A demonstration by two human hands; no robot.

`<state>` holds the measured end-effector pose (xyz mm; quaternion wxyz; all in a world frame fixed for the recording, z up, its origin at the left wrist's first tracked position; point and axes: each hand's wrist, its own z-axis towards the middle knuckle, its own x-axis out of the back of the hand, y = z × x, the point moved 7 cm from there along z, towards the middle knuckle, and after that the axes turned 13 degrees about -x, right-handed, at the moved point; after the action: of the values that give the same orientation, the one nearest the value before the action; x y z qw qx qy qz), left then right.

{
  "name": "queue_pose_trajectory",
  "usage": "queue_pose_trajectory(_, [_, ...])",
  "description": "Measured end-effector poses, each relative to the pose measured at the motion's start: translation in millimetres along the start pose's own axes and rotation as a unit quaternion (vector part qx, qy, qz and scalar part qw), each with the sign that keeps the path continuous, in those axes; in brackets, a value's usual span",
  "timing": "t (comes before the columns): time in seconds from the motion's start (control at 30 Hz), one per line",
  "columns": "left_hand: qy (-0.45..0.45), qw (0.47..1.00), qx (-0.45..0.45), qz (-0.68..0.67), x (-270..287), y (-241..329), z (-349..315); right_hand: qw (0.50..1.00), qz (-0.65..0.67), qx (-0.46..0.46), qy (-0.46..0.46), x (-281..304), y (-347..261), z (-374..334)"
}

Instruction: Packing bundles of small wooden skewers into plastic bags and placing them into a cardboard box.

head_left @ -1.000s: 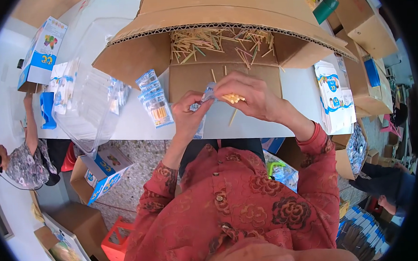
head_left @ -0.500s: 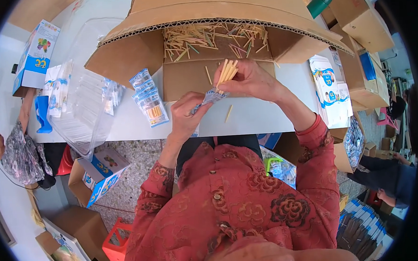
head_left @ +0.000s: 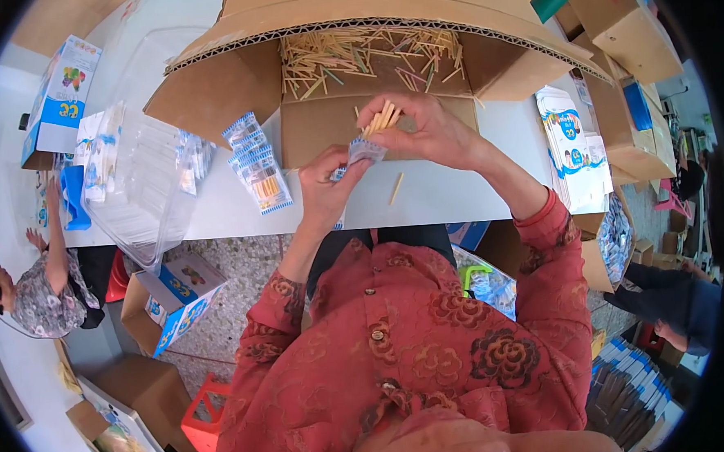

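My left hand (head_left: 329, 183) grips a small clear packet (head_left: 365, 152) with blue print, its mouth turned up toward the right. In my right hand (head_left: 435, 130) is a bundle of short pale sticks (head_left: 382, 118), their lower ends at the packet's mouth. How far the sticks sit inside the packet is hidden by my fingers. Beyond my hands, a tipped cardboard box (head_left: 300, 139) opens toward me, with many loose sticks (head_left: 328, 54) heaped at its back. One single stick (head_left: 396, 188) lies on the white table below my right hand.
Filled packets (head_left: 261, 178) overlap in a stack left of my hands. Farther left are a clear plastic tray (head_left: 141, 156), a blue holder (head_left: 74, 198) and a blue-white carton (head_left: 64, 94). Flat printed packs (head_left: 566, 146) stand at right. A person (head_left: 37, 284) sits at far left, another (head_left: 669, 304) at right.
The sticks in my right hand have come down closer to the packet, whose mouth has tilted upward. At far left, the other person's arms have reached onto the table.
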<state>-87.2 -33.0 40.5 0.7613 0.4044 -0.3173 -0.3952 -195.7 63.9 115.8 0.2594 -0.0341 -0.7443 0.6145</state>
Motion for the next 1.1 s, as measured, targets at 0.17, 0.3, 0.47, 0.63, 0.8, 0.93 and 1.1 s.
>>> queue_pose_trajectory(0.17, [0.010, 0.998, 0.017, -0.062, -4.1, -3.6, 1.7, 0.999, 0.019, -0.004, -0.051, -8.4, 0.3, -0.2])
queue_pose_trajectory(0.3, [0.019, 0.995, 0.036, -0.087, -4.0, -11.2, -0.8, 0.997, 0.074, -0.009, -0.038, -6.7, 6.3, 3.9])
queue_pose_trajectory(0.47, [0.032, 0.989, 0.073, -0.126, -3.8, -10.4, 0.4, 0.993, -0.106, -0.036, -0.036, -11.2, 3.7, 0.2])
queue_pose_trajectory(0.63, [0.072, 0.980, 0.092, -0.164, 5.5, -8.7, 0.4, 0.998, -0.045, -0.019, 0.045, 2.4, 21.5, -6.3])
queue_pose_trajectory(0.8, [0.060, 0.982, 0.126, -0.131, 15.2, -10.2, -5.6, 0.937, -0.348, 0.000, -0.007, -32.7, 84.4, -35.3])
queue_pose_trajectory(0.93, [0.066, 0.980, 0.122, -0.142, 14.3, -9.8, -7.5, 0.886, -0.453, 0.090, -0.044, -71.4, 102.3, -48.2])
queue_pose_trajectory(1.1, [0.062, 0.983, 0.102, -0.138, 14.1, -7.5, -7.6, 0.885, -0.454, 0.072, -0.068, -80.3, 107.2, -43.1])
